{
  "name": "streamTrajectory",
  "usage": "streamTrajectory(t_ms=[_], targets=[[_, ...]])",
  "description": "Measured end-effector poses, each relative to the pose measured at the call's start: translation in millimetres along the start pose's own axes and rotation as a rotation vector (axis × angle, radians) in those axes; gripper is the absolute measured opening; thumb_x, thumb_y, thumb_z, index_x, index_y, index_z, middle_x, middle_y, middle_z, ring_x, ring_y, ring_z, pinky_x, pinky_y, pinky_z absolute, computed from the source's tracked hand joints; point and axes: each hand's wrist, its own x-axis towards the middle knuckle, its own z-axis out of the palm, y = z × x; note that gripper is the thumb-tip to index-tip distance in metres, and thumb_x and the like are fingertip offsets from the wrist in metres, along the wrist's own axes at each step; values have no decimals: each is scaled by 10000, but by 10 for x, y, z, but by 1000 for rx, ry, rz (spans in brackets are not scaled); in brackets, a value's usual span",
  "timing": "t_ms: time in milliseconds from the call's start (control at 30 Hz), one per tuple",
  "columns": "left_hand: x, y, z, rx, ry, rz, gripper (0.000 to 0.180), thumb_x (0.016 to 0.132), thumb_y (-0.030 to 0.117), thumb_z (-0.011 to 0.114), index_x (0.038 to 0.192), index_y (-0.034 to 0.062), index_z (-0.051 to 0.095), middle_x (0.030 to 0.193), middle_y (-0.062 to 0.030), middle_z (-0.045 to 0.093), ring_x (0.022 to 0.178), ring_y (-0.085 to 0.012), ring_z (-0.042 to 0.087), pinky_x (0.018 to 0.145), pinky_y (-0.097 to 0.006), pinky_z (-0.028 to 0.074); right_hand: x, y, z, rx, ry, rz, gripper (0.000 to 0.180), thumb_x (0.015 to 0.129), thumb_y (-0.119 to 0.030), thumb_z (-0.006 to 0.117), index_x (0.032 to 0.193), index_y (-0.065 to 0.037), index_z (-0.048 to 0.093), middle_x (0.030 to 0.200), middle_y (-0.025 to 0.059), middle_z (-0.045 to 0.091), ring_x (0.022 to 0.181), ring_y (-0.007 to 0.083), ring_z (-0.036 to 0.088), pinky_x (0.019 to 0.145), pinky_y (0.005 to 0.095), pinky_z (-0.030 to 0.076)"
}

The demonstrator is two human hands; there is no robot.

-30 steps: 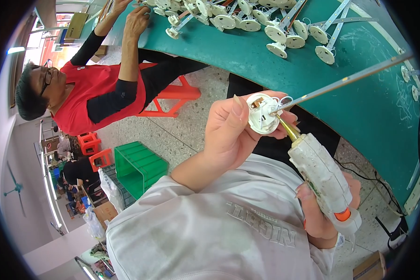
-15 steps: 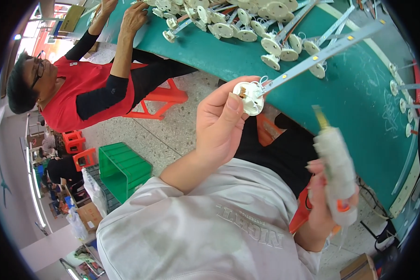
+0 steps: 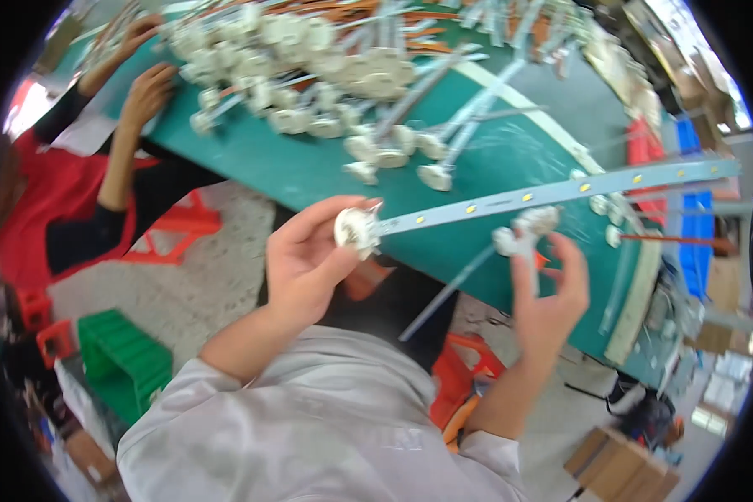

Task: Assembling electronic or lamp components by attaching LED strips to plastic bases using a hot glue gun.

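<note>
My left hand (image 3: 297,268) pinches a round white lamp base (image 3: 357,233) between thumb and fingers. From that base a long LED strip (image 3: 527,197) with small yellow chips reaches right over the table. My right hand (image 3: 552,289) is closed around the handle of a white glue gun (image 3: 537,221), with a bit of orange showing between the fingers. A thin translucent glue stick (image 3: 448,293) slants down and left from the gun. The gun lies just below the strip in view and its nozzle cannot be made out.
Many white round bases with strips (image 3: 309,109) are heaped on the green table (image 3: 251,171). At left a person in a red top (image 3: 67,201) works at the table. A green crate (image 3: 125,360), a red stool (image 3: 460,376) and a cardboard box (image 3: 623,464) stand on the floor.
The view has shifted toward the right. The strip in my left hand has tilted nearer to level. My right hand has raised the glue gun toward the strip and turned it, swinging its glue stick leftward.
</note>
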Motion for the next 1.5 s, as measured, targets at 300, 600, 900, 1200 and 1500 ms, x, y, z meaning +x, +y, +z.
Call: streamTrajectory(t_ms=[300, 600, 900, 1200, 1500], targets=[[121, -440, 422, 95, -365, 57, 532, 736, 62, 785, 1202, -52, 555, 1221, -206, 549, 1162, -245, 506, 954, -346, 418, -236, -349, 80, 973, -64, 246, 115, 848, 59, 596, 960, 57, 618, 790, 122, 660, 560, 97, 576, 507, 206, 467], [400, -318, 120, 625, -254, 301, 442, 693, -27, 694, 1119, -30, 581, 1097, -158, 607, 1010, -239, 539, 863, -333, 429, 467, 1030, -382, -16, 498, 342, 188, 860, -154, 669, 917, 25, 679, 692, 82, 668, 583, 104, 617, 549, 223, 475], [323, -323, 24, 529, -172, 210, 316, 688, -51, 696, 997, -8, 645, 932, -98, 673, 836, -197, 561, 670, -284, 432, 917, 1734, -220, -402, 298, 352, 263, 798, -260, 711, 893, -16, 699, 711, 95, 698, 644, 174, 683, 599, 300, 505], [302, -208, -76, 601, -173, 245, 287, 712, -41, 683, 992, -1, 630, 966, -109, 663, 852, -199, 569, 709, -293, 430, 536, 1497, -541, -249, 369, 510, 489, 744, -308, 766, 1080, 28, 652, 932, 120, 712, 726, 161, 678, 553, 258, 514], [964, -246, 238, 1497, -68, 810, 201, 660, 82, 654, 857, 50, 676, 986, -74, 638, 972, -266, 555, 880, -405, 430, 519, 1171, -582, -271, 404, 632, 560, 758, -328, 757, 1142, 53, 613, 945, 128, 707, 681, 132, 658, 546, 248, 506]])
